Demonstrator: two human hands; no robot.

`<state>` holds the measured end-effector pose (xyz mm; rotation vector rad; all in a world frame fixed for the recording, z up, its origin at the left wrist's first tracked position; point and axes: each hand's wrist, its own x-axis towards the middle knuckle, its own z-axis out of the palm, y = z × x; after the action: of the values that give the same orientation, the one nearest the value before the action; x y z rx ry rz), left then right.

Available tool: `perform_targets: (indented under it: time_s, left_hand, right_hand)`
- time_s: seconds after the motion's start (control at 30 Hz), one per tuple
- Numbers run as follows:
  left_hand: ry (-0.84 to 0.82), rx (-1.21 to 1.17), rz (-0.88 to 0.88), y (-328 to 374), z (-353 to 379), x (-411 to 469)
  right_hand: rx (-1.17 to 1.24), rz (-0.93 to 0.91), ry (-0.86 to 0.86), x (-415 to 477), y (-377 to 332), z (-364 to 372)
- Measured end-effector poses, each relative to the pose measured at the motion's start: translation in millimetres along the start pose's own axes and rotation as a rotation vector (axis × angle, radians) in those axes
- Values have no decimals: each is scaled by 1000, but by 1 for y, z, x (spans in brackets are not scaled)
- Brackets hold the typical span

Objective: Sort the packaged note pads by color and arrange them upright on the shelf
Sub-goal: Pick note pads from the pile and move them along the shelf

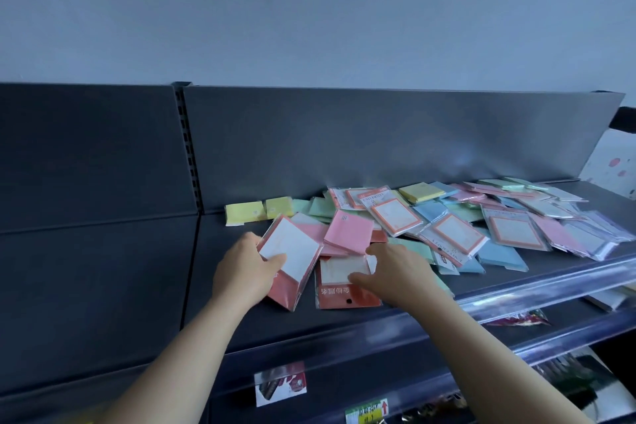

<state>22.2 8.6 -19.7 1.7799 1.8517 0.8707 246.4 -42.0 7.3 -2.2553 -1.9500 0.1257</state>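
Observation:
A loose heap of packaged note pads [447, 217] in pink, blue, green, yellow and red-bordered white lies flat along the dark shelf [247, 323]. My left hand [244, 272] grips a small stack of red-edged packs [292, 258], thumb on top, tilted up off the shelf. My right hand [395, 275] rests on another red pack [344, 286] lying flat, thumb on its face and fingers curled at its right edge. Two yellow packs [244, 213] lean against the back panel at the left end of the heap.
The shelf's grey back panel [378, 141] rises behind the pads. A clear price rail [550, 289] runs along the front edge. Lower shelves below hold other goods [578, 379] and a label [366, 411]. The adjoining shelf bay [93, 251] lies to the left.

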Motion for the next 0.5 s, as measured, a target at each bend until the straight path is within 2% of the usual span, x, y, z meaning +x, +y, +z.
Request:
perform_targets:
  time_s: [0.23,0.37,0.5]
  left_hand:
    - [-40,-4,-23,-10,-9,-14]
    - [-84,-88,-3,-8,-14,-21]
    - [-100,-270,-38,-7,-25,-28]
  right_hand:
    - [162,169,12,-13,-21,12]
    - [329,271,-34,-16,-32,14]
    - [570,351,-45,-22,-36,5]
